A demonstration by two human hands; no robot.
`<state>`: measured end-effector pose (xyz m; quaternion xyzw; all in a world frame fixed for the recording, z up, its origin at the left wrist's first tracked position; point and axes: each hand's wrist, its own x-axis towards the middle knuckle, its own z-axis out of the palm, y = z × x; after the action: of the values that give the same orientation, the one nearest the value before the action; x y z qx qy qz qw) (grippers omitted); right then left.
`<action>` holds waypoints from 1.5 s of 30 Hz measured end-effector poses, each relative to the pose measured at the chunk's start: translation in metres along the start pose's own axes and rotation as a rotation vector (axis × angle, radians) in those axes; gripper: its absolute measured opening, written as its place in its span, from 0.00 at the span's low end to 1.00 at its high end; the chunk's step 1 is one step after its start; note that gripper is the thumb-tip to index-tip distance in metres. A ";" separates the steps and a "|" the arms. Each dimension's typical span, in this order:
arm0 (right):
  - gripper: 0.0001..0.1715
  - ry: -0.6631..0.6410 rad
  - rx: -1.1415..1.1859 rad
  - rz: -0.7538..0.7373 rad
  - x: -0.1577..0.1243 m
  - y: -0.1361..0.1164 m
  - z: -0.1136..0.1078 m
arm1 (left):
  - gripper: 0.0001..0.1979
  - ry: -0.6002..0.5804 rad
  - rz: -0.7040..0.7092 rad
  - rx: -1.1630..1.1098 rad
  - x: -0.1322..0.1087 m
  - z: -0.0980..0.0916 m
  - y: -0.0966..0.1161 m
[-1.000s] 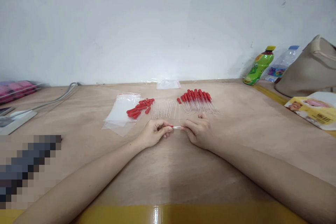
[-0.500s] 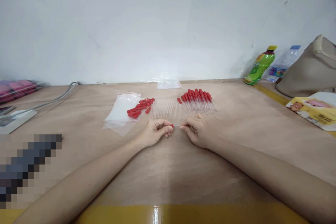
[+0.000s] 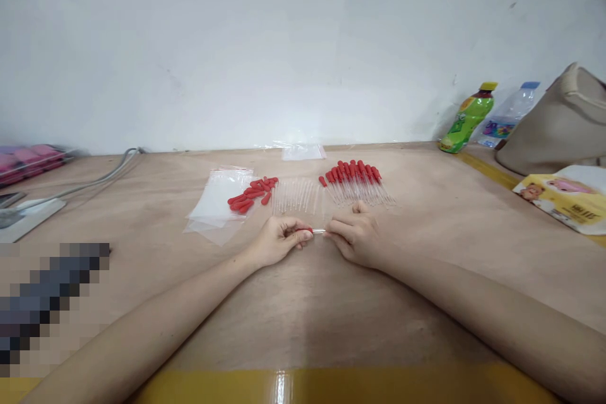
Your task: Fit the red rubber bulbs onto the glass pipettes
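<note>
My left hand (image 3: 286, 238) pinches a red rubber bulb (image 3: 311, 230), mostly hidden by the fingers. Into its open end runs a clear glass dropper tube (image 3: 319, 231), whose other end is gripped by my right hand (image 3: 353, 233). Beyond my left hand lies a pile of loose red rubber bulbs (image 3: 253, 192). A row of bare clear tubes (image 3: 296, 196) rests just past both hands. Farther right are several droppers (image 3: 357, 178) with red bulbs on their tubes, laid side by side.
Clear plastic bags (image 3: 215, 202) lie left of the loose bulbs, another bag (image 3: 303, 152) by the wall. At right stand a green drink bottle (image 3: 468, 120), a water bottle (image 3: 509, 117) and a beige bag (image 3: 552, 123), near a yellow packet (image 3: 568, 202). A grey cable (image 3: 101, 178) crosses the left side.
The hands hold the same bulb and tube, almost in place. My right fingers have shifted slightly along the tube and curled closer together. The objects on the table have not moved.
</note>
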<state>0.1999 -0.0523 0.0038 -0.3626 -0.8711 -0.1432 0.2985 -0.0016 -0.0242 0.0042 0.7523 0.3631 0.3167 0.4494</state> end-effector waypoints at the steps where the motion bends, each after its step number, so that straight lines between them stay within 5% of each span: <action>1: 0.16 0.004 -0.019 -0.019 -0.001 0.000 0.000 | 0.10 -0.005 -0.001 0.022 0.000 0.000 0.000; 7: 0.11 -0.049 0.096 -0.018 -0.001 0.004 0.000 | 0.12 0.011 0.060 0.168 -0.001 0.000 -0.002; 14: 0.07 -0.067 0.316 0.242 -0.004 0.013 -0.007 | 0.14 0.118 0.090 0.115 0.001 0.000 -0.008; 31: 0.14 -0.035 0.270 0.121 -0.010 0.008 0.009 | 0.10 0.089 0.131 0.281 -0.003 0.002 -0.001; 39: 0.18 -0.142 0.272 0.209 -0.003 -0.001 0.009 | 0.10 0.061 0.113 0.231 -0.002 0.003 -0.006; 45: 0.17 -0.189 0.334 0.314 0.003 -0.001 0.005 | 0.13 0.166 0.133 0.165 0.001 0.003 -0.007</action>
<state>0.1955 -0.0484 0.0020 -0.4509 -0.8398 0.0854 0.2901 -0.0007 -0.0228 -0.0028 0.7802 0.3731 0.3761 0.3325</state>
